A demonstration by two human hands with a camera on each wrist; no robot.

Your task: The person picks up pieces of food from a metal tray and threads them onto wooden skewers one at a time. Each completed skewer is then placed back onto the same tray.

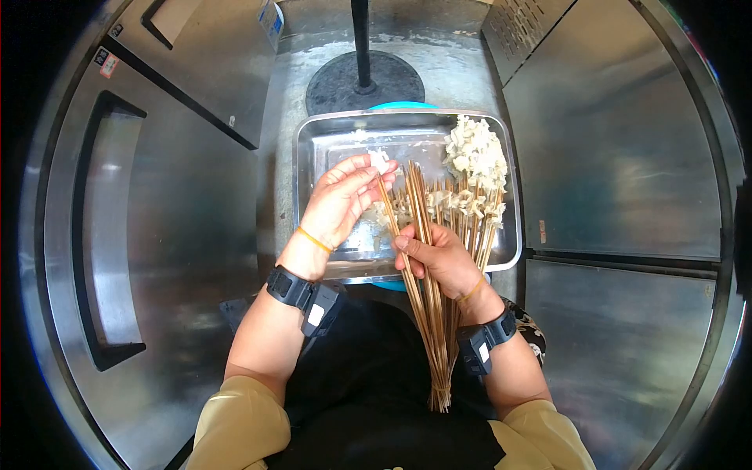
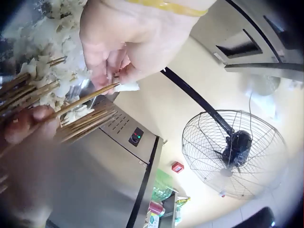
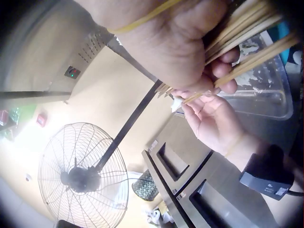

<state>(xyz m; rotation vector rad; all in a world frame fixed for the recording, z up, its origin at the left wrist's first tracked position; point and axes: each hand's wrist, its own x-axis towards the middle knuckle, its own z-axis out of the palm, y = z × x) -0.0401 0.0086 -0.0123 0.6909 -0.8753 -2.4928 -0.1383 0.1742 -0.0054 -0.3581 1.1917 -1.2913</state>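
My left hand point(image 1: 337, 202) pinches a small white piece of food point(image 1: 379, 161) at the tip of one bamboo skewer point(image 1: 389, 210). In the left wrist view that piece point(image 2: 127, 87) shows pale between thumb and fingers. My right hand point(image 1: 445, 262) grips a bundle of bare bamboo skewers point(image 1: 421, 200), with the single skewer running under its thumb. Right of the bundle, several skewers carry pale, ruffled food pieces point(image 1: 470, 205) near their tips and rest over the metal tray point(image 1: 345, 272). A heap of the same pale food point(image 1: 476, 153) fills the tray's far right corner.
Steel cabinets stand close on the left point(image 1: 188, 258) and right point(image 1: 619, 157). Behind the tray is a black round stand base point(image 1: 325, 86) with a pole. Something blue point(image 1: 403, 105) shows under the tray. A caged fan point(image 2: 232, 154) appears in the wrist views.
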